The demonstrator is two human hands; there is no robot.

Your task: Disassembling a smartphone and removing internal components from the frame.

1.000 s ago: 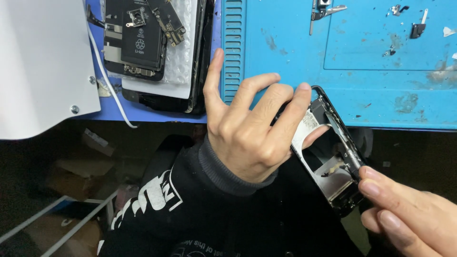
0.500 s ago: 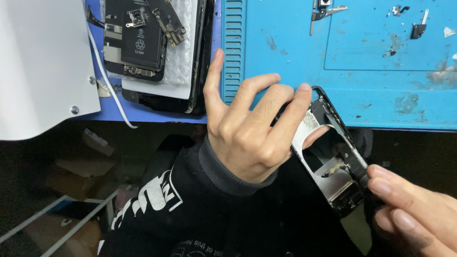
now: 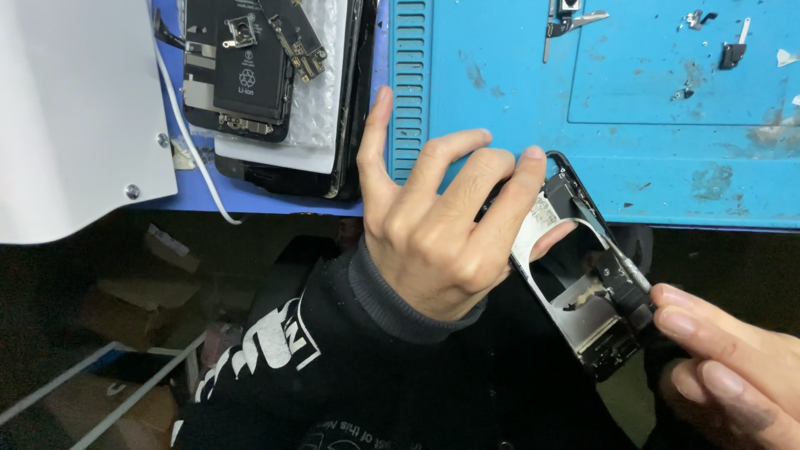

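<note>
My left hand (image 3: 442,225) grips a stripped black phone frame (image 3: 575,312) from above, fingers curled over its top edge and the thumb stretched up toward the mat. The frame is tilted, and its bare metal inside with a large cut-out faces me. My right hand (image 3: 725,367) comes in from the lower right, its fingertips pinched on a thin dark tool (image 3: 631,287) that lies against the frame's right edge near the lower corner. The tool's tip is hidden.
A blue work mat (image 3: 583,108) carries small metal parts (image 3: 567,18) and a clip (image 3: 733,52). At upper left an opened phone with a black battery (image 3: 250,75) rests on bubble wrap, beside a white cable (image 3: 192,150) and a white panel (image 3: 75,108). Boxes lie in the dark below.
My right hand's fingertips have slid slightly right and up along the frame's edge. My left hand and the frame have stayed in place.
</note>
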